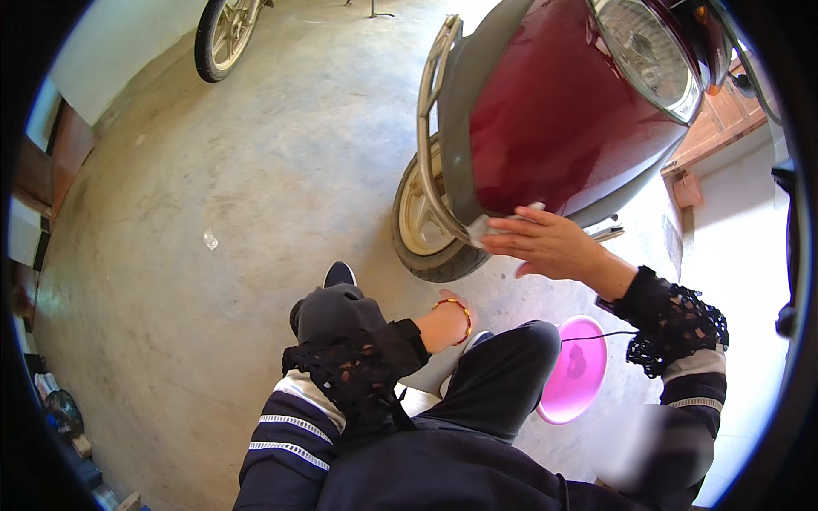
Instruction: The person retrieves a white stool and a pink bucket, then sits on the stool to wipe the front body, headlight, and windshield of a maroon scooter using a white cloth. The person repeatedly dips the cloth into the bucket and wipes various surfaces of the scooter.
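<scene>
My right hand (549, 246), fingers stretched out, presses a pale cloth (478, 231) against the lower front of a dark red motor scooter (543, 121). The cloth lies partly under the fingers, next to the scooter's curved metal guard bar (425, 128). Below it is the front wheel (422, 217), with its tyre on the floor. My left hand (463, 306), with a red and yellow beaded bracelet at the wrist, hangs between my knees. Its fingers are mostly hidden, so its grip does not show. A pink basin (585, 373) stands right of my knee, with something dark inside.
Another two-wheeler's wheel (229, 38) is at the upper left. A small clear plastic piece (210, 239) lies on the concrete floor. Assorted items, including a filled bag (64, 409), line the lower left edge. A pink container (687, 190) hangs by the right wall.
</scene>
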The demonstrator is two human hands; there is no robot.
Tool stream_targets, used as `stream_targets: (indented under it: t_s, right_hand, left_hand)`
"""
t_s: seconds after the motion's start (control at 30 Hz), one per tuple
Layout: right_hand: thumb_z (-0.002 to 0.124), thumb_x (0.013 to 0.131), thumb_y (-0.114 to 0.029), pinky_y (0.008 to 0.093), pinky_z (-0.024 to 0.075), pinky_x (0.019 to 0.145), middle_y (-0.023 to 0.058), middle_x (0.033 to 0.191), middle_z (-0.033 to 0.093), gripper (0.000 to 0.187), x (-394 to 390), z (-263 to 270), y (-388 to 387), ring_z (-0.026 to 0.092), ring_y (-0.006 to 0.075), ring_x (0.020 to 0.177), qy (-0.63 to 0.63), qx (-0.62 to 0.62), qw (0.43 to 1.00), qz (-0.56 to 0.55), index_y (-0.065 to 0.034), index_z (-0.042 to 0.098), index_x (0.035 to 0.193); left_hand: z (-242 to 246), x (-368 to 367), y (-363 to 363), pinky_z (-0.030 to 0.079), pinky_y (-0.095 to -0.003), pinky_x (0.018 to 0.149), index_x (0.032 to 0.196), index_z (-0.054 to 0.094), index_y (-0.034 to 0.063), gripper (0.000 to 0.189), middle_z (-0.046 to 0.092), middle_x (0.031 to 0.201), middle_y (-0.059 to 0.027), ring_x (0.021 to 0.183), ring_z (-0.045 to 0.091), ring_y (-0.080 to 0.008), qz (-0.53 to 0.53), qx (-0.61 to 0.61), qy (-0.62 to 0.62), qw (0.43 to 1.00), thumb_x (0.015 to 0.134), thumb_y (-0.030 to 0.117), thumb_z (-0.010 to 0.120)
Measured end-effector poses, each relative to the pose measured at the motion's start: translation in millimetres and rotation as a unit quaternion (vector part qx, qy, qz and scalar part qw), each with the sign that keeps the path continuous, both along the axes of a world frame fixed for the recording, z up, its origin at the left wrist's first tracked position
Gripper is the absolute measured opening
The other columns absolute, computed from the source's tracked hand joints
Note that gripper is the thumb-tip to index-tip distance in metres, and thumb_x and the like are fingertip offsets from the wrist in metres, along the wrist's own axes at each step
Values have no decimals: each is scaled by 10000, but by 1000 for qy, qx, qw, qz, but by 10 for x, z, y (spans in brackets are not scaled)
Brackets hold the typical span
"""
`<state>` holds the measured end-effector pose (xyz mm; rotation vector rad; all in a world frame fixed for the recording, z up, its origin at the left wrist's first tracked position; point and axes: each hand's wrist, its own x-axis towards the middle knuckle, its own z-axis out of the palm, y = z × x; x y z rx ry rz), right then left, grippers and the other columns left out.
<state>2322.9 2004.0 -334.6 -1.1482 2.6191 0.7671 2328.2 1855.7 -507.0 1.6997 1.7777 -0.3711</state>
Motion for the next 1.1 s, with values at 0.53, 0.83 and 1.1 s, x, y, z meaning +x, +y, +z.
stream_targets:
  t_s: [0.53, 0.83, 1.1]
  right_hand:
    - [652, 636, -477, 380, 143, 1108, -38, 1405, 334, 766, 109, 301, 65, 227, 167, 1338, -6, -63, 996, -69, -133, 434, 1284]
    - [553, 755, -555, 420, 216, 1072, 60, 1254, 500, 612, -1391, 740, -97, 425, 231, 1199, 153, -144, 967, -144, -157, 508, 1217]
    - [551, 783, -510, 471, 192, 1073, 97, 1334, 429, 618, -1473, 1046, 310, 348, 263, 1271, 248, -161, 939, -174, -128, 469, 1262]
  left_hand:
    - [-6, -20, -43, 489, -391, 766, 997, 661, 99, 273, 643, 1031, -98, 972, 611, -245, 80, 24, -27, 996, 740, 187, 644]
    - [0, -6, -66, 476, -415, 773, 999, 657, 107, 261, 651, 1005, -99, 950, 616, -257, 68, 82, -26, 994, 757, 201, 628]
    - [23, -31, -97, 485, -421, 757, 1000, 658, 106, 237, 647, 1026, -96, 975, 614, -250, 82, 123, -18, 989, 787, 173, 581]
